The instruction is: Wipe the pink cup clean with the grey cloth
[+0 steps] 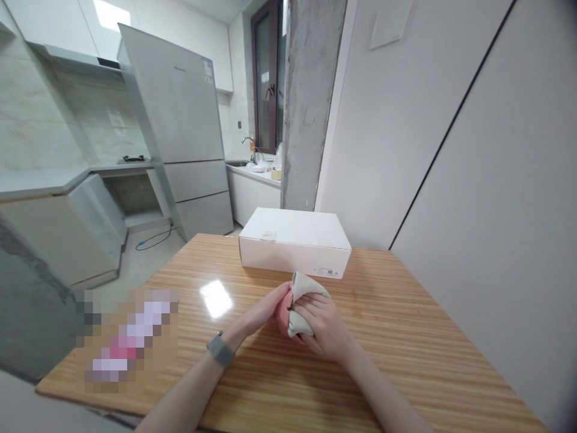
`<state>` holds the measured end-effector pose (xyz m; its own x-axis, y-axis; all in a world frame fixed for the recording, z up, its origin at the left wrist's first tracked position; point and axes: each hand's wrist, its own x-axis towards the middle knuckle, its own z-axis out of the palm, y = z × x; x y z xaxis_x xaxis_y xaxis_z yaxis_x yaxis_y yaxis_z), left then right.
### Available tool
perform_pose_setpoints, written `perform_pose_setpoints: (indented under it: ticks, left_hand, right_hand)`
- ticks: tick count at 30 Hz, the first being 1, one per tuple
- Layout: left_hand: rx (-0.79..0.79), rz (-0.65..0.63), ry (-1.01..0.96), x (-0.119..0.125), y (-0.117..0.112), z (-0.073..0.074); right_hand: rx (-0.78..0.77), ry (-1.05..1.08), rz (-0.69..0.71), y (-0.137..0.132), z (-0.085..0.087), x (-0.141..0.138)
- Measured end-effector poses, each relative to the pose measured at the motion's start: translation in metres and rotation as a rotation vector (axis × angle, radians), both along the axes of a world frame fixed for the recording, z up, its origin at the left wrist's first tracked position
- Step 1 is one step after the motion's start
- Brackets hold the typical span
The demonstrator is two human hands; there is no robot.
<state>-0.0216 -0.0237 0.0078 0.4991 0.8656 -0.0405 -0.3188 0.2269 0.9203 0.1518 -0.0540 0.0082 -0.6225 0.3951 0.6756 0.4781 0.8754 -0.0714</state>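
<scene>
Both hands meet over the middle of the wooden bench (406, 337), just in front of the white box (295, 240) that sits at its far edge. The right hand (322, 328) has its fingers (311, 310) curled shut on a beige cloth (303, 300) wrapped over a pink object (283, 316), and the left hand (265, 313) presses against the pink side, its fingers hidden. Judging from this, the wrapping or wiping is midway: pink is only partly covered, and the box lid is closed.

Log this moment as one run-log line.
left hand: on pink item | right hand: holds beige cloth | behind: white box | surface: wooden table
</scene>
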Motion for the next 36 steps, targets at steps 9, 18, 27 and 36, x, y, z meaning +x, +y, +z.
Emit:
perform_pose_setpoints:
  ticks: [9, 18, 27, 36]
  left_hand:
    - [-0.084, -0.113, -0.192, 0.007, -0.001, -0.009]
    - [-0.133, -0.026, -0.004, 0.001, 0.006, -0.008]
    - [-0.081, -0.086, -0.023, 0.006, 0.003, -0.012]
    - [-0.182, -0.084, -0.229, 0.012, -0.001, -0.006]
  right_hand:
    - [0.097, 0.018, -0.085, 0.005, -0.004, 0.007]
    - [0.125, -0.012, 0.026, -0.002, -0.003, -0.009]
    - [0.163, -0.022, -0.031, 0.004, -0.005, 0.007]
    - [0.237, -0.019, -0.102, 0.004, -0.009, 0.008]
